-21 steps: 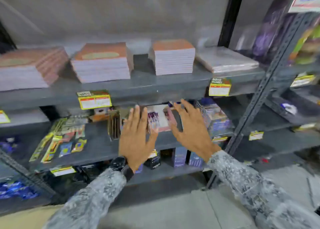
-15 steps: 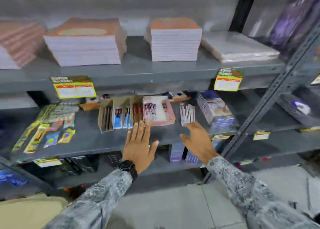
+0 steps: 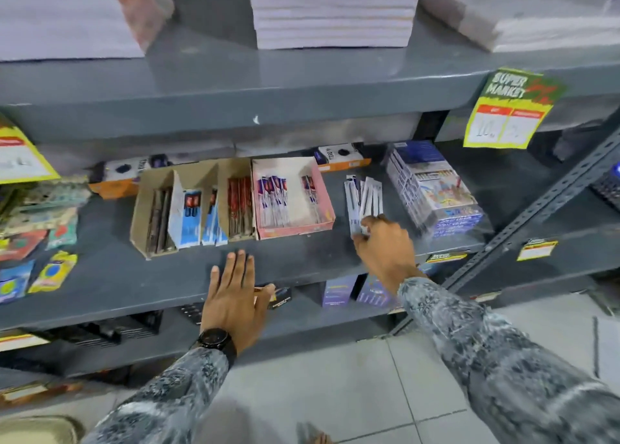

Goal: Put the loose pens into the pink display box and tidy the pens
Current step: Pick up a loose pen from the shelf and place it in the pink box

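Observation:
The pink display box [image 3: 323,192] sits on the middle shelf, holding packaged pens along its left side and a few near its right wall. Just right of it lies a loose bunch of pens in white sleeves [image 3: 364,197]. My right hand [image 3: 385,250] has its fingers closed on the near ends of those loose pens. My left hand [image 3: 235,292] hovers flat with fingers spread over the shelf's front edge, below the cardboard boxes, holding nothing.
Brown cardboard boxes [image 3: 198,205] of pens stand left of the pink box. A blue wrapped pack [image 3: 432,188] lies right of the loose pens. Blister packs [image 3: 37,242] lie at far left. Paper stacks [image 3: 332,10] fill the upper shelf [image 3: 255,84], which overhangs.
The camera has come closer to the shelf. My right hand moved forward and right and closed on the loose pens. My left hand dropped back to the shelf's front edge.

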